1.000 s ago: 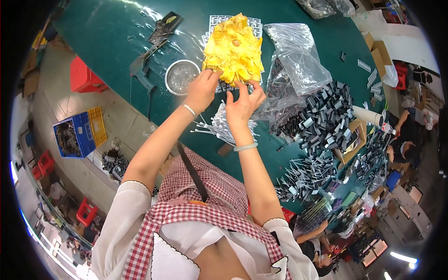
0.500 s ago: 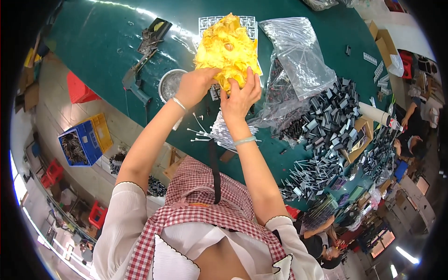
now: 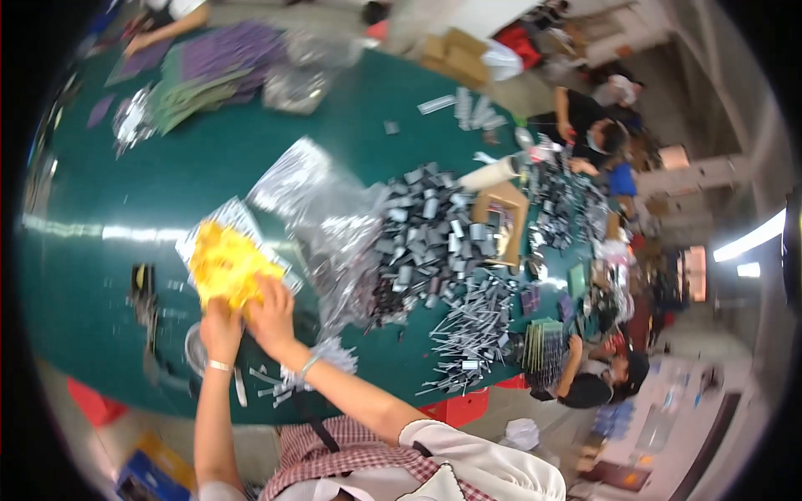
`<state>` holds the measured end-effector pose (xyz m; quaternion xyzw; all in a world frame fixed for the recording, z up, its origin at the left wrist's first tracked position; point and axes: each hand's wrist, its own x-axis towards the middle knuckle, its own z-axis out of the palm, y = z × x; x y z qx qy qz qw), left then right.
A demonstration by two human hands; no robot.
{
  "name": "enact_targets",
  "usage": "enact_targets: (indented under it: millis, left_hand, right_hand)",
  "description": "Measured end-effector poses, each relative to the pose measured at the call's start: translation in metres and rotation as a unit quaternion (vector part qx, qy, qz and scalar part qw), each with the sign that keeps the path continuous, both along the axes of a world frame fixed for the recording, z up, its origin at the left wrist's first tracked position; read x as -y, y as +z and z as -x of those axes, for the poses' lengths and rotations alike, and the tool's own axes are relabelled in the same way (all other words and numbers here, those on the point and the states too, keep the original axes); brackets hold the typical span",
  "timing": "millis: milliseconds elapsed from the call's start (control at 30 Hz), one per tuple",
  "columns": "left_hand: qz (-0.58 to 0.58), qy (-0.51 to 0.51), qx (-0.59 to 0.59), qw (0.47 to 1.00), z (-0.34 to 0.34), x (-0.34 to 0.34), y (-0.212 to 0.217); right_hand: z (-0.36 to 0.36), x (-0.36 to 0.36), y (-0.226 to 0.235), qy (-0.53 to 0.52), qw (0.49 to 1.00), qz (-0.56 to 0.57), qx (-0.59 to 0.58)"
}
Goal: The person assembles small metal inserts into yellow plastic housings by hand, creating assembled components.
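Note:
A crumpled, bright yellow mass (image 3: 224,263), soft and ruffled, lies over a white patterned sheet (image 3: 238,219) on the green table. My left hand (image 3: 220,331) grips its near edge with bent fingers. Just to the right, my right hand (image 3: 272,316) holds the near right edge, fingers curled against it. What the mass is made of I cannot make out, and the fingertips are partly hidden in it. Beside my left wrist stands a round metal bowl (image 3: 194,349). A bundle of white cables (image 3: 330,359) lies close to my right forearm.
Clear plastic bags (image 3: 338,225) lie right of the sheet, with a large heap of dark blocks (image 3: 430,219) beyond. A handheld tool (image 3: 150,326) rests at the left. Farther right are grey cable pieces (image 3: 472,330) and an open cardboard box (image 3: 504,225). Other people sit around the table.
My head has turned to the right, so the table and hands appear farther left and lower. Both hands remain at the near edge of the yellow mass.

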<state>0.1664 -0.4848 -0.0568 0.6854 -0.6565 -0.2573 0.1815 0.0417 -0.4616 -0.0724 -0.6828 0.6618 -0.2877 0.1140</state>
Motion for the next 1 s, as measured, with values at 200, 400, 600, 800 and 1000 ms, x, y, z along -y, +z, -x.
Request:
enact_targets:
  millis: [200,400,600,800,1000]
  left_hand:
    - [0.031,0.006,0.08,0.996,0.032,-0.021,-0.001]
    - [0.016,-0.002,0.053,0.998,0.027,-0.016,-0.022]
    - [0.04,-0.003,0.0,0.999,0.03,-0.004,-0.012]
    - [-0.021,0.01,-0.066,0.998,-0.016,0.013,-0.035]
    - [-0.293,0.19,-0.496,0.795,0.003,0.037,-0.001]
  right_hand:
    - [0.008,-0.001,0.019,-0.004,1.0,0.007,0.013]
    - [0.011,0.002,0.014,0.002,1.0,-0.001,0.019]
    - [0.018,-0.002,0.01,-0.004,1.0,0.008,0.019]
    - [0.004,-0.005,0.008,0.028,0.999,-0.037,0.023]
    - [0.012,0.006,0.003,-0.045,0.994,-0.032,0.091]
